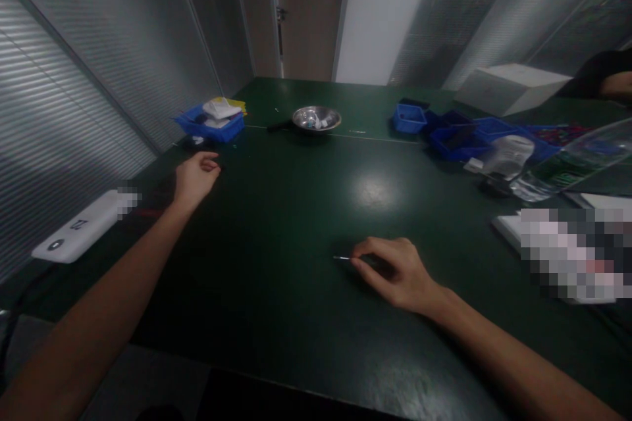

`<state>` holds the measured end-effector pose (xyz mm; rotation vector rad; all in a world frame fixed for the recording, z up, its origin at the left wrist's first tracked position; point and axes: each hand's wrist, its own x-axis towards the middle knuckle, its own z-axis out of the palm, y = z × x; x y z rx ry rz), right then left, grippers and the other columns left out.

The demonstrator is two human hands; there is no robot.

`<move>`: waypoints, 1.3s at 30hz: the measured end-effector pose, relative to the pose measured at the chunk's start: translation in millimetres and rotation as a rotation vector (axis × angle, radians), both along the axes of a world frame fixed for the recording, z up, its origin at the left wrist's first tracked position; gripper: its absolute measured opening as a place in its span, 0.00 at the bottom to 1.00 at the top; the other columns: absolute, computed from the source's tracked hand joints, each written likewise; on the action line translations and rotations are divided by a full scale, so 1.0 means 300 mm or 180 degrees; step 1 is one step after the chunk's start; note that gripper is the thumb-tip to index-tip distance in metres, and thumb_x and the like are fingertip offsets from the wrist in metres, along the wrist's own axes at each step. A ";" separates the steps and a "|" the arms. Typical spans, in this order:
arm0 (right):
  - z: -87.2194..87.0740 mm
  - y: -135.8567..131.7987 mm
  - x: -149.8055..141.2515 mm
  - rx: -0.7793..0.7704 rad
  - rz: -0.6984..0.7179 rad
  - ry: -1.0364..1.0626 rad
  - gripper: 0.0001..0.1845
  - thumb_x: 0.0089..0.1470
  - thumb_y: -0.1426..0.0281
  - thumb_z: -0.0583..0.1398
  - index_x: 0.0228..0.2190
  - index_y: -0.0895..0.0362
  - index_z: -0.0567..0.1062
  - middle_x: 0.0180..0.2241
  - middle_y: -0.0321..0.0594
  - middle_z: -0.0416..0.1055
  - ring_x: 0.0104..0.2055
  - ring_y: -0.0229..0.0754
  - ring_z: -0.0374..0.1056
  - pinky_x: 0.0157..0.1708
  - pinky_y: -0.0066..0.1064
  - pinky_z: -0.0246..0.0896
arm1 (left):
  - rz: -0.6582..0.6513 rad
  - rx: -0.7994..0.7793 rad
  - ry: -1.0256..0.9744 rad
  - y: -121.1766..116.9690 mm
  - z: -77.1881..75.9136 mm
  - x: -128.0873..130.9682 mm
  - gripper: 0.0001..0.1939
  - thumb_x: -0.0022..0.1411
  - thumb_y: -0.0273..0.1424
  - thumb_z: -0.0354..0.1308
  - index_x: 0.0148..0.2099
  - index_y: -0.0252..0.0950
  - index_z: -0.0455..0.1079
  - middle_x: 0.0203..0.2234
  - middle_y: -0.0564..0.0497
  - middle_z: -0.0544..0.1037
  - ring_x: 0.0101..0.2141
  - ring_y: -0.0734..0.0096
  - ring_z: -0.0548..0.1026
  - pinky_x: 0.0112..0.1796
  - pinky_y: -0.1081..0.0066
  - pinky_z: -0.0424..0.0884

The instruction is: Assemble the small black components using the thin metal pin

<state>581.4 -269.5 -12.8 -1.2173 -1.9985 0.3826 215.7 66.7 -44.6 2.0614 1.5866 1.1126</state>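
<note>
My right hand (pixel 395 273) is just over the green tabletop (pixel 276 289), thumb and forefinger pinched on a short, thin silvery rod (pixel 342 258). The rod's free end points left; its kind is too small to tell. Farther away on the left, my left hand (pixel 196 176) is closed, its fingers curled toward the thumb. Whatever those fingers may hold is hidden. Just beyond it stands a blue bin (pixel 212 125) with white and yellow items in it.
A metal bowl (pixel 316 120) with small pieces stands at the far middle. Blue trays (pixel 409 118), a clear plastic bottle (pixel 567 168) and a white box (pixel 511 87) lie on the right. At left is a white power strip (pixel 81 229). A person's arm (pixel 615 85) shows far right.
</note>
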 end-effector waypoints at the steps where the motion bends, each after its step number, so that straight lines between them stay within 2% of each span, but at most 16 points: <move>1: 0.000 0.000 0.000 0.0000 -0.0003 0.0001 0.02 0.63 0.72 0.62 0.39 0.55 0.75 0.31 0.34 0.76 0.26 0.34 0.70 0.26 0.28 0.60 | -0.0010 0.0064 0.0091 -0.002 0.001 0.001 0.21 0.55 0.31 0.64 0.52 0.36 0.76 0.37 0.47 0.81 0.36 0.64 0.79 0.43 0.64 0.76; 6: 0.002 -0.002 0.001 -0.0031 0.0012 0.0011 0.02 0.63 0.72 0.62 0.39 0.55 0.75 0.31 0.34 0.76 0.27 0.34 0.70 0.27 0.27 0.60 | -0.0152 0.0334 0.0662 -0.011 0.008 -0.003 0.25 0.54 0.29 0.62 0.55 0.36 0.75 0.45 0.43 0.79 0.37 0.61 0.77 0.45 0.61 0.75; 10: 0.000 -0.002 0.002 -0.0033 0.0041 0.0007 0.02 0.64 0.71 0.61 0.39 0.55 0.75 0.31 0.34 0.76 0.27 0.34 0.70 0.26 0.28 0.60 | -0.0289 0.0231 0.0902 -0.019 0.020 -0.005 0.25 0.54 0.27 0.59 0.55 0.36 0.77 0.45 0.43 0.79 0.37 0.59 0.76 0.46 0.59 0.73; 13: 0.000 -0.002 0.002 -0.0049 0.0042 0.0003 0.02 0.64 0.71 0.61 0.39 0.56 0.75 0.31 0.35 0.76 0.25 0.34 0.69 0.25 0.27 0.59 | -0.0359 0.0172 0.0913 -0.024 0.025 0.000 0.23 0.53 0.27 0.57 0.52 0.36 0.78 0.42 0.44 0.79 0.36 0.59 0.77 0.45 0.60 0.73; 17: 0.003 -0.003 0.002 -0.0048 0.0044 -0.0002 0.02 0.64 0.70 0.61 0.39 0.56 0.75 0.31 0.36 0.76 0.26 0.34 0.70 0.26 0.27 0.60 | -0.0239 0.0122 0.0861 -0.026 0.022 0.009 0.18 0.56 0.33 0.59 0.49 0.36 0.78 0.39 0.44 0.79 0.35 0.60 0.76 0.44 0.61 0.73; 20: 0.002 -0.002 0.002 -0.0043 0.0031 -0.0006 0.02 0.64 0.70 0.61 0.39 0.56 0.75 0.31 0.36 0.76 0.27 0.35 0.70 0.27 0.27 0.60 | -0.0274 0.0068 0.0625 -0.036 0.026 0.026 0.22 0.57 0.33 0.61 0.54 0.35 0.75 0.43 0.43 0.80 0.35 0.63 0.76 0.42 0.63 0.74; 22: 0.001 -0.002 0.002 -0.0044 0.0026 0.0001 0.03 0.65 0.70 0.61 0.39 0.56 0.75 0.31 0.35 0.76 0.27 0.35 0.70 0.27 0.27 0.59 | -0.0485 0.0055 0.0393 -0.062 0.042 0.056 0.25 0.58 0.32 0.61 0.57 0.33 0.73 0.46 0.41 0.79 0.37 0.63 0.77 0.42 0.64 0.74; 26: -0.001 -0.001 0.001 -0.0054 0.0010 -0.0004 0.03 0.64 0.70 0.61 0.39 0.56 0.76 0.31 0.35 0.76 0.26 0.34 0.69 0.26 0.27 0.58 | -0.1278 0.0172 0.0195 -0.196 0.114 0.181 0.26 0.62 0.32 0.61 0.62 0.36 0.70 0.46 0.45 0.79 0.42 0.63 0.77 0.46 0.63 0.74; 29: -0.002 0.000 0.001 -0.0049 -0.0006 -0.0003 0.02 0.64 0.71 0.62 0.39 0.56 0.75 0.31 0.34 0.75 0.25 0.33 0.69 0.26 0.26 0.58 | -0.1943 0.0119 0.0156 -0.355 0.171 0.296 0.25 0.65 0.32 0.60 0.63 0.39 0.68 0.48 0.46 0.78 0.46 0.62 0.77 0.48 0.62 0.74; 31: -0.003 0.000 0.001 -0.0044 -0.0024 0.0006 0.02 0.64 0.71 0.62 0.39 0.56 0.75 0.31 0.34 0.75 0.26 0.33 0.69 0.26 0.26 0.58 | -0.2369 0.0069 0.0088 -0.463 0.191 0.357 0.25 0.66 0.31 0.60 0.64 0.40 0.67 0.48 0.47 0.78 0.46 0.63 0.76 0.47 0.63 0.74; 35: -0.004 0.002 0.002 -0.0073 -0.0054 -0.0029 0.03 0.64 0.70 0.62 0.39 0.56 0.76 0.29 0.34 0.75 0.25 0.33 0.68 0.25 0.27 0.57 | -0.3110 -0.0206 0.0039 -0.632 0.184 0.418 0.28 0.66 0.28 0.61 0.66 0.43 0.64 0.46 0.49 0.78 0.45 0.66 0.76 0.49 0.64 0.72; 39: -0.001 0.004 0.000 -0.0109 -0.0032 -0.0065 0.04 0.64 0.69 0.61 0.38 0.56 0.76 0.29 0.35 0.75 0.25 0.34 0.69 0.26 0.27 0.58 | -0.3613 -0.0583 0.0225 -0.713 0.145 0.435 0.31 0.66 0.27 0.61 0.69 0.45 0.61 0.46 0.49 0.78 0.47 0.64 0.75 0.51 0.61 0.71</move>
